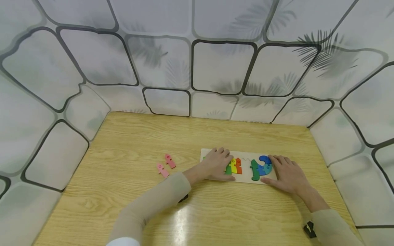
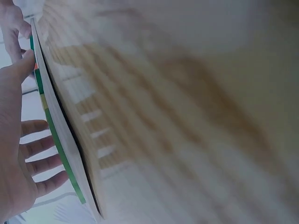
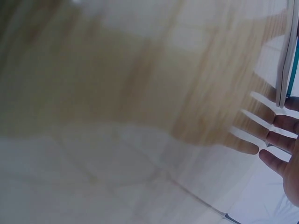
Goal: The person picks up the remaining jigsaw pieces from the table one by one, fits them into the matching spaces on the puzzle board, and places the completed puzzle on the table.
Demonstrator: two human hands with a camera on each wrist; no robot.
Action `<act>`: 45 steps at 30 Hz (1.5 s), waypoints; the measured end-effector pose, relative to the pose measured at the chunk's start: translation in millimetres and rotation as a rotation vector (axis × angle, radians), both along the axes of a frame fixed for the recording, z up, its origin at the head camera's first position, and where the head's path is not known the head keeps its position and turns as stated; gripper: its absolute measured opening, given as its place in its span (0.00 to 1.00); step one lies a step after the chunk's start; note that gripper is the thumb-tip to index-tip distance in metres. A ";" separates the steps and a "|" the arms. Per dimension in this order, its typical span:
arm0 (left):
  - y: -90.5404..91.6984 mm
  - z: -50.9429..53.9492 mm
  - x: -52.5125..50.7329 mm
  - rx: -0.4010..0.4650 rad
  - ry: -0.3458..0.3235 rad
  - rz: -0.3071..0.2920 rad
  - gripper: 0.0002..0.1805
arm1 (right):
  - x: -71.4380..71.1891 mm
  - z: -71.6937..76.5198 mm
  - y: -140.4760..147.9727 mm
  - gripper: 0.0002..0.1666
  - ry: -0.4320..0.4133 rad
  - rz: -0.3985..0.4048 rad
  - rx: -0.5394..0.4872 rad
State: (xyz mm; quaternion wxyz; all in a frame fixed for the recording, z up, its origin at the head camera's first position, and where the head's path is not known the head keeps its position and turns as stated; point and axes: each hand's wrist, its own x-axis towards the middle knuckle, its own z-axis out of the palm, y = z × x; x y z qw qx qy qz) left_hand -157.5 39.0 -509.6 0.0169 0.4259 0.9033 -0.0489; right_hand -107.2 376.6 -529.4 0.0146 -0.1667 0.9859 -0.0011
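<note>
A pale, flat wooden puzzle board [image 1: 246, 177] lies on the table with coloured pieces in it. My left hand [image 1: 217, 163] rests over its left part, fingers spread, hiding some green pieces; yellow and orange pieces [image 1: 236, 165] show beside the fingers. At the board's right end is my right hand [image 1: 288, 175], thumb and forefinger spread at the edge beside the blue pieces [image 1: 265, 167]. A dark green piece [image 1: 255, 170] joins those blue ones. In the left wrist view the left fingers [image 2: 39, 147] reach across the board's top. Outstretched right fingers [image 3: 282, 140] show in the right wrist view.
Two loose pink pieces, one upper [image 1: 170, 161] and one lower [image 1: 162, 170], lie on the wooden table [image 1: 129, 147] left of the board. Patterned white walls [image 1: 221, 68] enclose the table's back and sides.
</note>
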 end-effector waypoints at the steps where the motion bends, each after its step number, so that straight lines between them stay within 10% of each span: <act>1: -1.0 -0.6 0.4 0.000 0.001 -0.001 0.49 | 0.0 0.0 -0.1 0.65 0.000 0.000 0.001; 26: -51.0 19.1 9.7 0.045 -0.092 0.120 0.52 | -0.8 -3.3 0.0 0.65 0.007 0.006 0.004; 45: -116.6 26.3 25.0 0.095 -0.024 0.156 0.52 | -2.3 -2.1 1.3 0.65 0.010 0.007 -0.002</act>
